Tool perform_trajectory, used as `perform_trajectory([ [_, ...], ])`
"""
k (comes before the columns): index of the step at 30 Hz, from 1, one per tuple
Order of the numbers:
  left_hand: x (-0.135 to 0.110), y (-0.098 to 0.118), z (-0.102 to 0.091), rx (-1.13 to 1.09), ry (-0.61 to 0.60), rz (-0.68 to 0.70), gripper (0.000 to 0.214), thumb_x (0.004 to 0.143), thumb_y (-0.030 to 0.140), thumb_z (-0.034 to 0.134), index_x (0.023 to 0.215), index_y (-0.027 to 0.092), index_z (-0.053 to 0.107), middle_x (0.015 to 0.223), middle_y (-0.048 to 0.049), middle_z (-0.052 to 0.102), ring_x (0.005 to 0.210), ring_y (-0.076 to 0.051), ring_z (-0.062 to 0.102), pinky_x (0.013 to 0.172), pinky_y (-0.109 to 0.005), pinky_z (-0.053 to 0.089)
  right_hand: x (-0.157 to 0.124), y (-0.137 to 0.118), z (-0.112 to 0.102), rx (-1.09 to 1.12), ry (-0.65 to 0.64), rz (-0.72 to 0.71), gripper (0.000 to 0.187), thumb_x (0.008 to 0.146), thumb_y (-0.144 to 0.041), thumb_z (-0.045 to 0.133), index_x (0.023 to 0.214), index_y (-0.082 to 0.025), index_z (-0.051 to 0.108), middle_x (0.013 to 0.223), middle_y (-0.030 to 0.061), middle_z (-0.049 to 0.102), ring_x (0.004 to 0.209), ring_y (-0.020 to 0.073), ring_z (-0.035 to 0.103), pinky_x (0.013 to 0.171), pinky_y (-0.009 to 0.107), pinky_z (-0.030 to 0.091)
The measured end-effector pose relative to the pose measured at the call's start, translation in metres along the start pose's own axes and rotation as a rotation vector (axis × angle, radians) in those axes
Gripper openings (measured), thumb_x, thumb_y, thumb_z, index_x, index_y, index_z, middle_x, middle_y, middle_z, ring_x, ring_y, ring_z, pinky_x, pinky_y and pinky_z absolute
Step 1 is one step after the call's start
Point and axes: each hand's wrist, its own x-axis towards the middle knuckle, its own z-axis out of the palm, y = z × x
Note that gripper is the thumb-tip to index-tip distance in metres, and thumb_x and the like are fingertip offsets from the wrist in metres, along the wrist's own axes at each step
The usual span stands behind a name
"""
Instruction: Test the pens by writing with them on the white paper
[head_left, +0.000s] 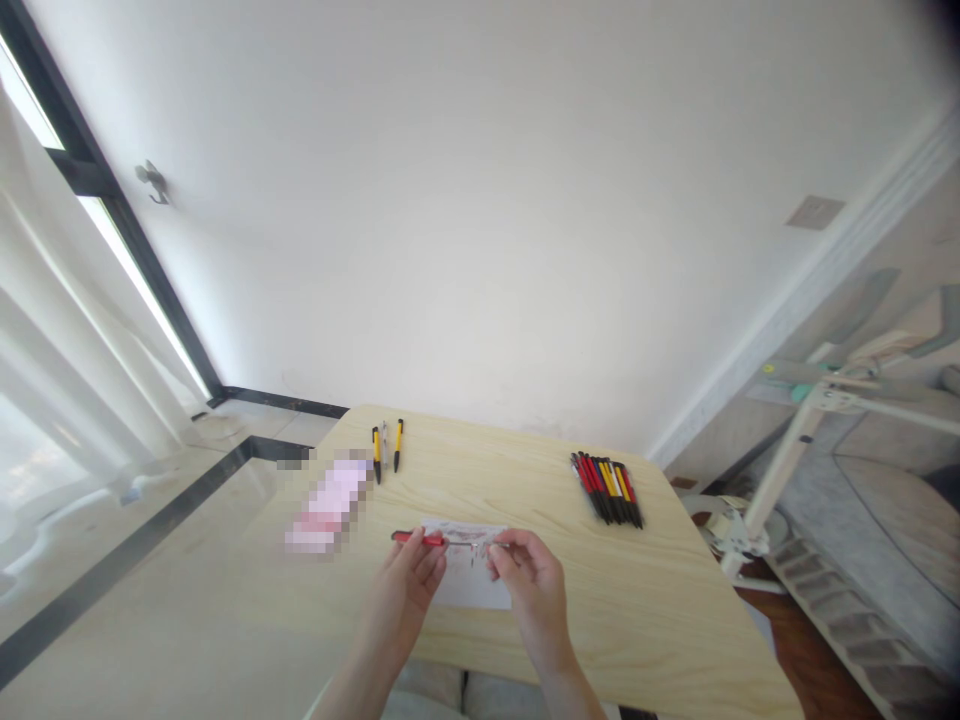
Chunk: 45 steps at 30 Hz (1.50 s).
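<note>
My left hand [411,578] is closed on a red pen barrel [418,538] held level above a white sheet of paper [472,580] on the wooden table [660,610]. My right hand [529,570] pinches a thin part at the pen's other end, too small to name. The two hands are close together over the paper. A bundle of red, black and yellow pens [607,487] lies at the far right of the table. Two yellow-and-black pens [387,447] with a clear one between them lie at the far left.
A blurred pink patch [328,505] lies left of the paper. A white wall stands behind the table. A window with white curtains [67,330] is to the left. A white-framed stand [780,470] and a grey sofa [892,500] are to the right.
</note>
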Motion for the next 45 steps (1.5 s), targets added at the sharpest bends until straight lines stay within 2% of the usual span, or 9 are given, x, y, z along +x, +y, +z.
perform_trajectory([
  [8,0.0005,-0.0031,-0.0003,0.011,-0.014,-0.025,0.006,0.074,0.009,0.055,0.078,0.014,0.056,0.075,-0.0058,0.067,0.061,-0.013,0.064,0.058,-0.023,0.053,0.0001,0.0009,-0.0013,0.005,-0.060,0.037,0.016,0.065,-0.028,0.066,0.073,-0.016,0.059,0.059,-0.0002,0.059,0.053,0.0119,0.054,0.049,0.022,0.043],
  [18,-0.0002,-0.0049,-0.0026,0.015,-0.036,-0.031,0.006,0.074,0.010,0.056,0.079,0.014,0.056,0.078,-0.0071,0.067,0.065,-0.013,0.064,0.060,-0.023,0.053,-0.0009,-0.0001,-0.0005,-0.021,-0.052,0.023,0.021,0.063,-0.033,0.067,0.072,-0.015,0.060,0.057,0.0006,0.060,0.050,0.0119,0.054,0.046,0.022,0.044],
  [23,0.0003,-0.0015,-0.0013,-0.006,0.025,-0.019,0.006,0.075,0.009,0.054,0.076,0.014,0.056,0.074,-0.0059,0.067,0.063,-0.013,0.064,0.059,-0.022,0.053,-0.0016,0.0007,-0.0064,-0.026,-0.050,0.002,0.019,0.064,-0.031,0.067,0.073,-0.016,0.060,0.058,0.0008,0.061,0.052,0.0127,0.055,0.048,0.023,0.044],
  [29,0.0005,-0.0046,-0.0025,0.017,-0.036,-0.040,0.007,0.074,0.010,0.056,0.080,0.014,0.057,0.078,-0.0070,0.067,0.067,-0.014,0.065,0.062,-0.024,0.053,-0.0032,0.0041,-0.0054,-0.008,-0.041,0.043,0.017,0.064,-0.029,0.067,0.072,-0.016,0.060,0.058,0.0001,0.060,0.052,0.0119,0.054,0.047,0.022,0.043],
  [35,0.0008,-0.0045,-0.0043,0.007,0.000,-0.017,0.006,0.074,0.010,0.056,0.078,0.014,0.057,0.075,-0.0064,0.067,0.063,-0.012,0.064,0.060,-0.023,0.052,-0.0029,0.0033,-0.0080,-0.008,-0.008,0.048,0.019,0.063,-0.030,0.068,0.073,-0.016,0.060,0.060,0.0016,0.062,0.051,0.0123,0.055,0.047,0.023,0.044],
  [45,0.0027,-0.0075,-0.0066,0.023,-0.040,-0.039,0.009,0.073,0.013,0.058,0.082,0.014,0.056,0.080,-0.0072,0.067,0.069,-0.014,0.064,0.065,-0.025,0.052,-0.0069,0.0069,-0.0027,-0.053,-0.029,0.016,0.021,0.064,-0.033,0.067,0.073,-0.015,0.062,0.061,0.0027,0.062,0.052,0.0134,0.055,0.048,0.024,0.046],
])
